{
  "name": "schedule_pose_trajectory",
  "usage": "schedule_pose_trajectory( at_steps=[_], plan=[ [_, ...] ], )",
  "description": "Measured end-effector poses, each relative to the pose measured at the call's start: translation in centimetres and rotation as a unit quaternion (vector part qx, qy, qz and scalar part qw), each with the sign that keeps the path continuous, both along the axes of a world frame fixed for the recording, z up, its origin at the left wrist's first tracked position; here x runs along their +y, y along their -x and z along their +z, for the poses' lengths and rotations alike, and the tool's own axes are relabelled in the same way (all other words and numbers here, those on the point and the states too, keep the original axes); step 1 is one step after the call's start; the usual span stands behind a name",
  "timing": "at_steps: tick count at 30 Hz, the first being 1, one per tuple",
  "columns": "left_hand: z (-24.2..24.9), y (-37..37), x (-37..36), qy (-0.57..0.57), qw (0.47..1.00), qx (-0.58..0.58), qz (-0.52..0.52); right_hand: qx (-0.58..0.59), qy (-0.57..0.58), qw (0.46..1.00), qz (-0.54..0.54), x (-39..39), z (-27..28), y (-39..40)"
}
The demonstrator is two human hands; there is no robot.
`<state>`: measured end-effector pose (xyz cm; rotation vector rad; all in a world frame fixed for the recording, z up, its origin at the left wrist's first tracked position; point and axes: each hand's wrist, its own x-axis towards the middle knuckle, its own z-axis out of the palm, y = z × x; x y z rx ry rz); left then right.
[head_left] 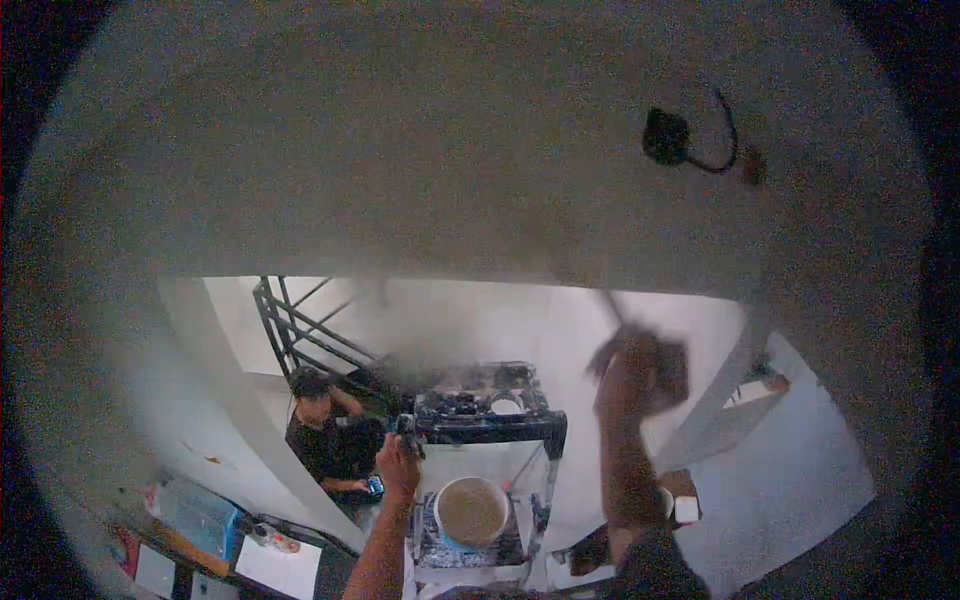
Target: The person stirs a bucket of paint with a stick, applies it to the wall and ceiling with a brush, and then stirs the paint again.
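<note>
My left hand [399, 466] is closed at the left end of a dark, paint-spattered ladder frame [490, 432]. A round white bucket [471, 512] with beige contents stands on a spattered step, just right of that hand. Raised near the lower edge of the grey overhead surface [420, 150], my right hand [635, 372] is closed on a tool. Motion blurs the tool; a thin part [608, 304] points up toward the surface, and a dark blocky shape shows beside the fingers.
A seated person [318, 425] in dark clothes holds a phone [375, 485] below on the left. Behind is a black metal railing [300, 325]. A black fitting with a looped cable [665, 136] hangs overhead at right. A blue-edged clear container [195, 515] lies at lower left.
</note>
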<state>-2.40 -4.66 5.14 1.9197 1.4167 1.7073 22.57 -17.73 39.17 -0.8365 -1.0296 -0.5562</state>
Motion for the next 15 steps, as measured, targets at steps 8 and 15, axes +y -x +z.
schedule_pose_trajectory(
  at_steps=[8,15],
  plan=[
    [-6.1,1.4,2.3,0.016,0.993,0.087,0.074,0.42,0.232,0.82,0.311,-7.8,-26.2,-0.2],
    [-5.7,2.2,1.3,0.072,0.985,-0.137,-0.079,0.442,0.412,0.699,0.381,-10.0,-32.9,-0.2]
  ],
)
